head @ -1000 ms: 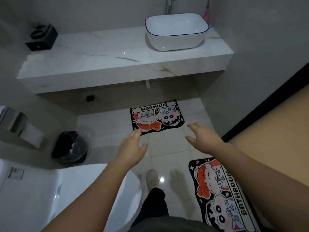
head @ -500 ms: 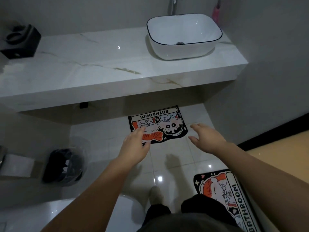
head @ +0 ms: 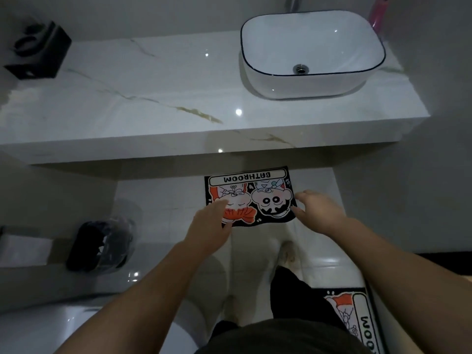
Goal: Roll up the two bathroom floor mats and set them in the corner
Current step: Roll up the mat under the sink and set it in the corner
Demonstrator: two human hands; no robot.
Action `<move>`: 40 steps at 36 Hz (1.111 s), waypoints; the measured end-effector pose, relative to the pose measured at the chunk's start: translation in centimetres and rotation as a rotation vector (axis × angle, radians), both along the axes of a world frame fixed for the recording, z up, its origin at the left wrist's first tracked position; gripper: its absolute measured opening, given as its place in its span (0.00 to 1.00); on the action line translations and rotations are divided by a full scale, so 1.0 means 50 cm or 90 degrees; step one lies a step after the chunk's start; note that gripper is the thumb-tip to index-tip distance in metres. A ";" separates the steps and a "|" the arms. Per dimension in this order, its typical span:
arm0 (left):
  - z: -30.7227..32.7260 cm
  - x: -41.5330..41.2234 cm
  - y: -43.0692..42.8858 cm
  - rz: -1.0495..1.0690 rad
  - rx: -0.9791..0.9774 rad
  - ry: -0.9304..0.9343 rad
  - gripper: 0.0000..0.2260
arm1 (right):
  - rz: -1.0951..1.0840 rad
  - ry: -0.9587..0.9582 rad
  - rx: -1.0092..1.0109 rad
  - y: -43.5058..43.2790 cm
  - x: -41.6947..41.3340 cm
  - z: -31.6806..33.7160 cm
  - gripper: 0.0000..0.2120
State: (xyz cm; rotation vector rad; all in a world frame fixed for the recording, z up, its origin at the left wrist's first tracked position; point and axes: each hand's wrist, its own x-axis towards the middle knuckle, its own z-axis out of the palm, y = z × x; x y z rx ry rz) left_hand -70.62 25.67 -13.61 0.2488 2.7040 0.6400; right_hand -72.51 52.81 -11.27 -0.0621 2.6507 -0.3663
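Both hands now lower, over flat rectangular cartoon-print mat (head: 251, 198).

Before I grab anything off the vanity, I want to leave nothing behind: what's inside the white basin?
Inside the white basin only a metal drain shows on bare porcelain. The near inner wall is hidden by its rim.

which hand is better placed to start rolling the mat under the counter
Left, narrowly. The left hand already overlaps the near left corner of the mat under the counter, fingers over its edge. The right hand sits at the near right corner, mostly beside the mat. Neither hand has a grip yet.
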 end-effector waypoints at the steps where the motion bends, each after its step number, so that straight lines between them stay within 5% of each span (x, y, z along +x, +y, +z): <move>1: -0.004 -0.013 0.012 0.014 0.001 -0.009 0.24 | 0.009 -0.005 -0.004 0.008 -0.021 -0.004 0.20; 12: -0.073 -0.151 0.082 0.066 -0.004 -0.015 0.17 | 0.196 -0.017 -0.023 0.064 -0.201 -0.103 0.17; 23: -0.193 -0.217 -0.010 0.033 -0.056 -0.087 0.25 | 0.231 -0.117 0.018 0.010 -0.281 -0.235 0.18; 40: -0.735 -0.453 -0.021 -0.161 -0.094 -0.012 0.26 | 0.234 -0.017 0.016 -0.032 -0.425 -0.780 0.19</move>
